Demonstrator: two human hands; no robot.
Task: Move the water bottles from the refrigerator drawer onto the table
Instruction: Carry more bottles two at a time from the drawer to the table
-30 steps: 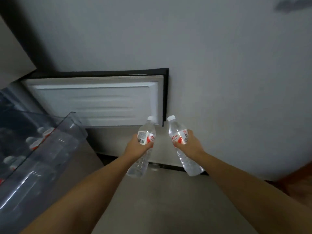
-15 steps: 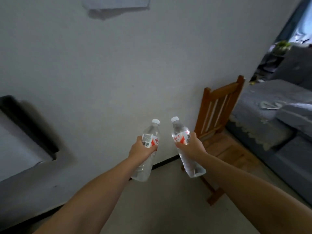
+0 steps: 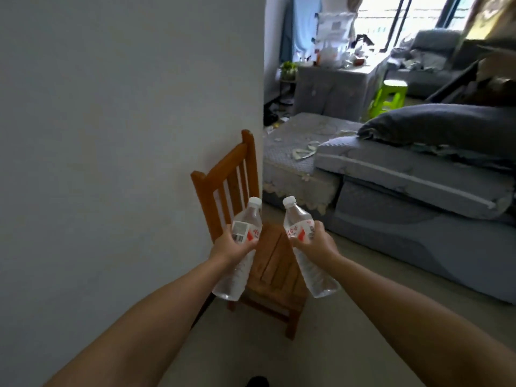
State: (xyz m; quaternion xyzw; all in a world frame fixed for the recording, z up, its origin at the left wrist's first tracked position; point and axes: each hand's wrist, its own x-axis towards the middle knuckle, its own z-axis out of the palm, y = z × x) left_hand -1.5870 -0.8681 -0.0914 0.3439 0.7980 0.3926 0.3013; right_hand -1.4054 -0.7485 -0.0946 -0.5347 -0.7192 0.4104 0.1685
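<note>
Here a grey wall (image 3: 125, 135) fills the left. The left hand (image 3: 233, 247) has its fingers curled round the left water bottle (image 3: 240, 247) at its label, cap tilted up and right. Behind both bottles stands a wooden chair (image 3: 237, 174). The right hand (image 3: 315, 245) grips the right water bottle (image 3: 305, 247) likewise, cap tilted left. A grey sofa (image 3: 418, 191) lies far right.

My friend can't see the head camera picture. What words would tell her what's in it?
Two bare hands each grip a clear water bottle: left hand, left bottle; right hand, right bottle. Ahead, a wooden chair stands by a white wall, with grey cushions to the right.
</note>
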